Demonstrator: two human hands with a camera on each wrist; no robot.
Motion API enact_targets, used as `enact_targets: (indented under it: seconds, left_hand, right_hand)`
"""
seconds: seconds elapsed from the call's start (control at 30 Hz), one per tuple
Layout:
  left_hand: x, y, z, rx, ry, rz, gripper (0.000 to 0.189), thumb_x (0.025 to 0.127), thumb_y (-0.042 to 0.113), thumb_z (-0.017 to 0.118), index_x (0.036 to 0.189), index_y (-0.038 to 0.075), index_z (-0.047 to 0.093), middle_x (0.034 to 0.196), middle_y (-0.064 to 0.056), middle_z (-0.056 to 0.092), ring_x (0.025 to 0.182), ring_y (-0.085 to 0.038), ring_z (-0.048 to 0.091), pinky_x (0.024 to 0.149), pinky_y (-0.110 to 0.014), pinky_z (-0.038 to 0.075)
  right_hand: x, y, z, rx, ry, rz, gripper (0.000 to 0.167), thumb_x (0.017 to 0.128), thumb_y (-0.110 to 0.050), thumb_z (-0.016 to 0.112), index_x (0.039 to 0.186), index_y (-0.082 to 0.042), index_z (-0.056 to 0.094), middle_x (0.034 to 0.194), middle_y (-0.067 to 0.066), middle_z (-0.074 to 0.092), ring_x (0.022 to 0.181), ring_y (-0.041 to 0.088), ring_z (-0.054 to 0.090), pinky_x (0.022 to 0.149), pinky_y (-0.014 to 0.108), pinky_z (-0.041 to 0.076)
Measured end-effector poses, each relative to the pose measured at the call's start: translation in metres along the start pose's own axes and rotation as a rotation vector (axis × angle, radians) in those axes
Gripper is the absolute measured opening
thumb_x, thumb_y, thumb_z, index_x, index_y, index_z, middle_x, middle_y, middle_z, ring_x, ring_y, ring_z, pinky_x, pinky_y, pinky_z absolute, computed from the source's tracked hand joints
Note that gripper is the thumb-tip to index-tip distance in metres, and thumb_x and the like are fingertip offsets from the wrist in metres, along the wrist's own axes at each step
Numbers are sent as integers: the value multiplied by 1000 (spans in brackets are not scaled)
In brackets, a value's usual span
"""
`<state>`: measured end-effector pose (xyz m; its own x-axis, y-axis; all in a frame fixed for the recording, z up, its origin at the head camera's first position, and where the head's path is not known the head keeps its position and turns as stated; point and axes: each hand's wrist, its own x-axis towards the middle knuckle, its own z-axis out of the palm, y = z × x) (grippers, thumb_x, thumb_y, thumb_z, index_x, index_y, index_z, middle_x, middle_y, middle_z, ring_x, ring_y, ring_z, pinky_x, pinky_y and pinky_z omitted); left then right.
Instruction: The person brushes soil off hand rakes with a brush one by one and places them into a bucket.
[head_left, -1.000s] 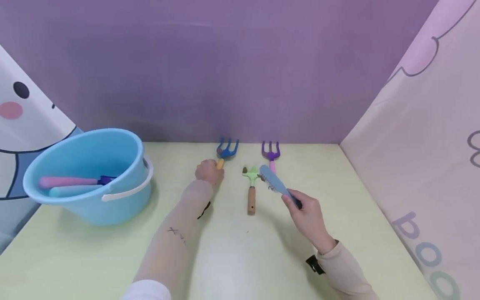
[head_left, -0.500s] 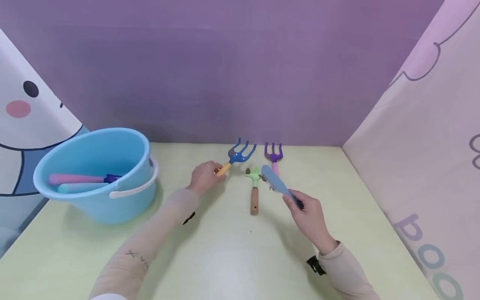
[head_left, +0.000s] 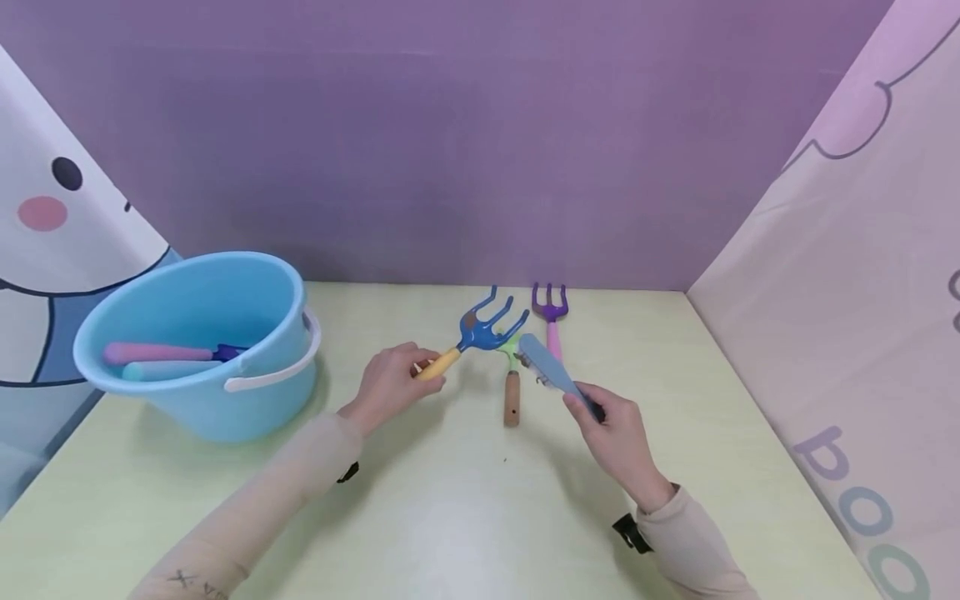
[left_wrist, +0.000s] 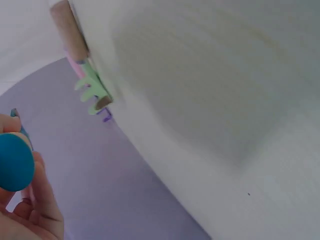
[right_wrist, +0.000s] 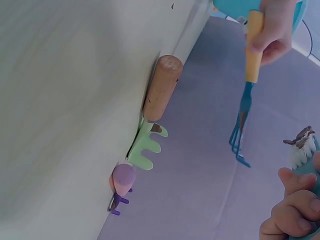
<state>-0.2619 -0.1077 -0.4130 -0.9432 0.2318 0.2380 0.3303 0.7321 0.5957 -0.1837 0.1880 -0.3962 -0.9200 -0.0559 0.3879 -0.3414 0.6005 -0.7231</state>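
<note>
My left hand (head_left: 390, 383) grips the yellow handle of a blue three-tined hand rake (head_left: 483, 332), raised above the table with its tines toward the right. A brown patch shows on the rake's head. In my right hand (head_left: 618, 429) is a blue brush (head_left: 551, 367), held tilted beside the rake; the right wrist view shows its white bristles (right_wrist: 302, 155) with brown bits caught in them. Below the tines lies a green hand rake (right_wrist: 145, 147) with a wooden handle, its head partly hidden in the head view. A purple hand rake (head_left: 550, 312) with a pink handle lies behind the brush.
On the left stands a light blue bucket (head_left: 266, 400) with a white handle. A pink-handled tool (head_left: 157, 353) and a turquoise-handled tool (head_left: 167, 370) rest inside it. A purple panel (head_left: 480, 150) closes the table's back edge, and a printed sheet (head_left: 840, 275) borders the right side.
My left hand has lifted the blue rake off the table and brought it nearer, its tines swinging right toward the brush. The right hand has stayed nearly still with the brush.
</note>
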Motion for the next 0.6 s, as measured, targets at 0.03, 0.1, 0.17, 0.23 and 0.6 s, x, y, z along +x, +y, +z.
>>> enact_targets:
  seconds: [0.03,0.1,0.17,0.23,0.6]
  left_hand:
    - [-4,2,-2,0,2,3,29,75,31,71,100,16,71,79,5,62,61,-9,52,56,-26,40]
    - [-10,5,-5,-7,5,9,29,75,31,71,100,16,71,78,5,61,61,-9,53,56,-25,41]
    - [-16,7,-8,-15,-1,16,29,76,31,71,101,16,71,78,5,61,59,-8,53,55,-25,42]
    - [-20,9,-10,-24,-10,25,30,76,31,72,102,15,71,78,6,60,59,-8,53,53,-24,43]
    - [-37,17,-12,-10,-13,85,27,74,30,74,97,16,72,73,10,55,55,-5,49,49,-21,42]
  right_hand:
    - [0,0,0,3,-4,3,22,89,-17,60,101,-1,68,59,-1,50,47,4,38,43,21,35]
    - [0,0,0,5,-9,4,22,89,-18,60,101,-1,68,60,0,50,47,4,38,43,21,35]
    - [0,0,0,1,-13,7,22,89,-18,60,102,-2,68,60,0,50,47,4,38,43,21,35]
    - [0,-1,0,-1,-21,13,22,89,-18,60,102,-2,67,60,-1,50,47,5,38,43,21,36]
    - [1,-5,2,-8,-37,6,22,88,-18,60,102,-2,67,60,-1,49,48,3,37,43,21,34]
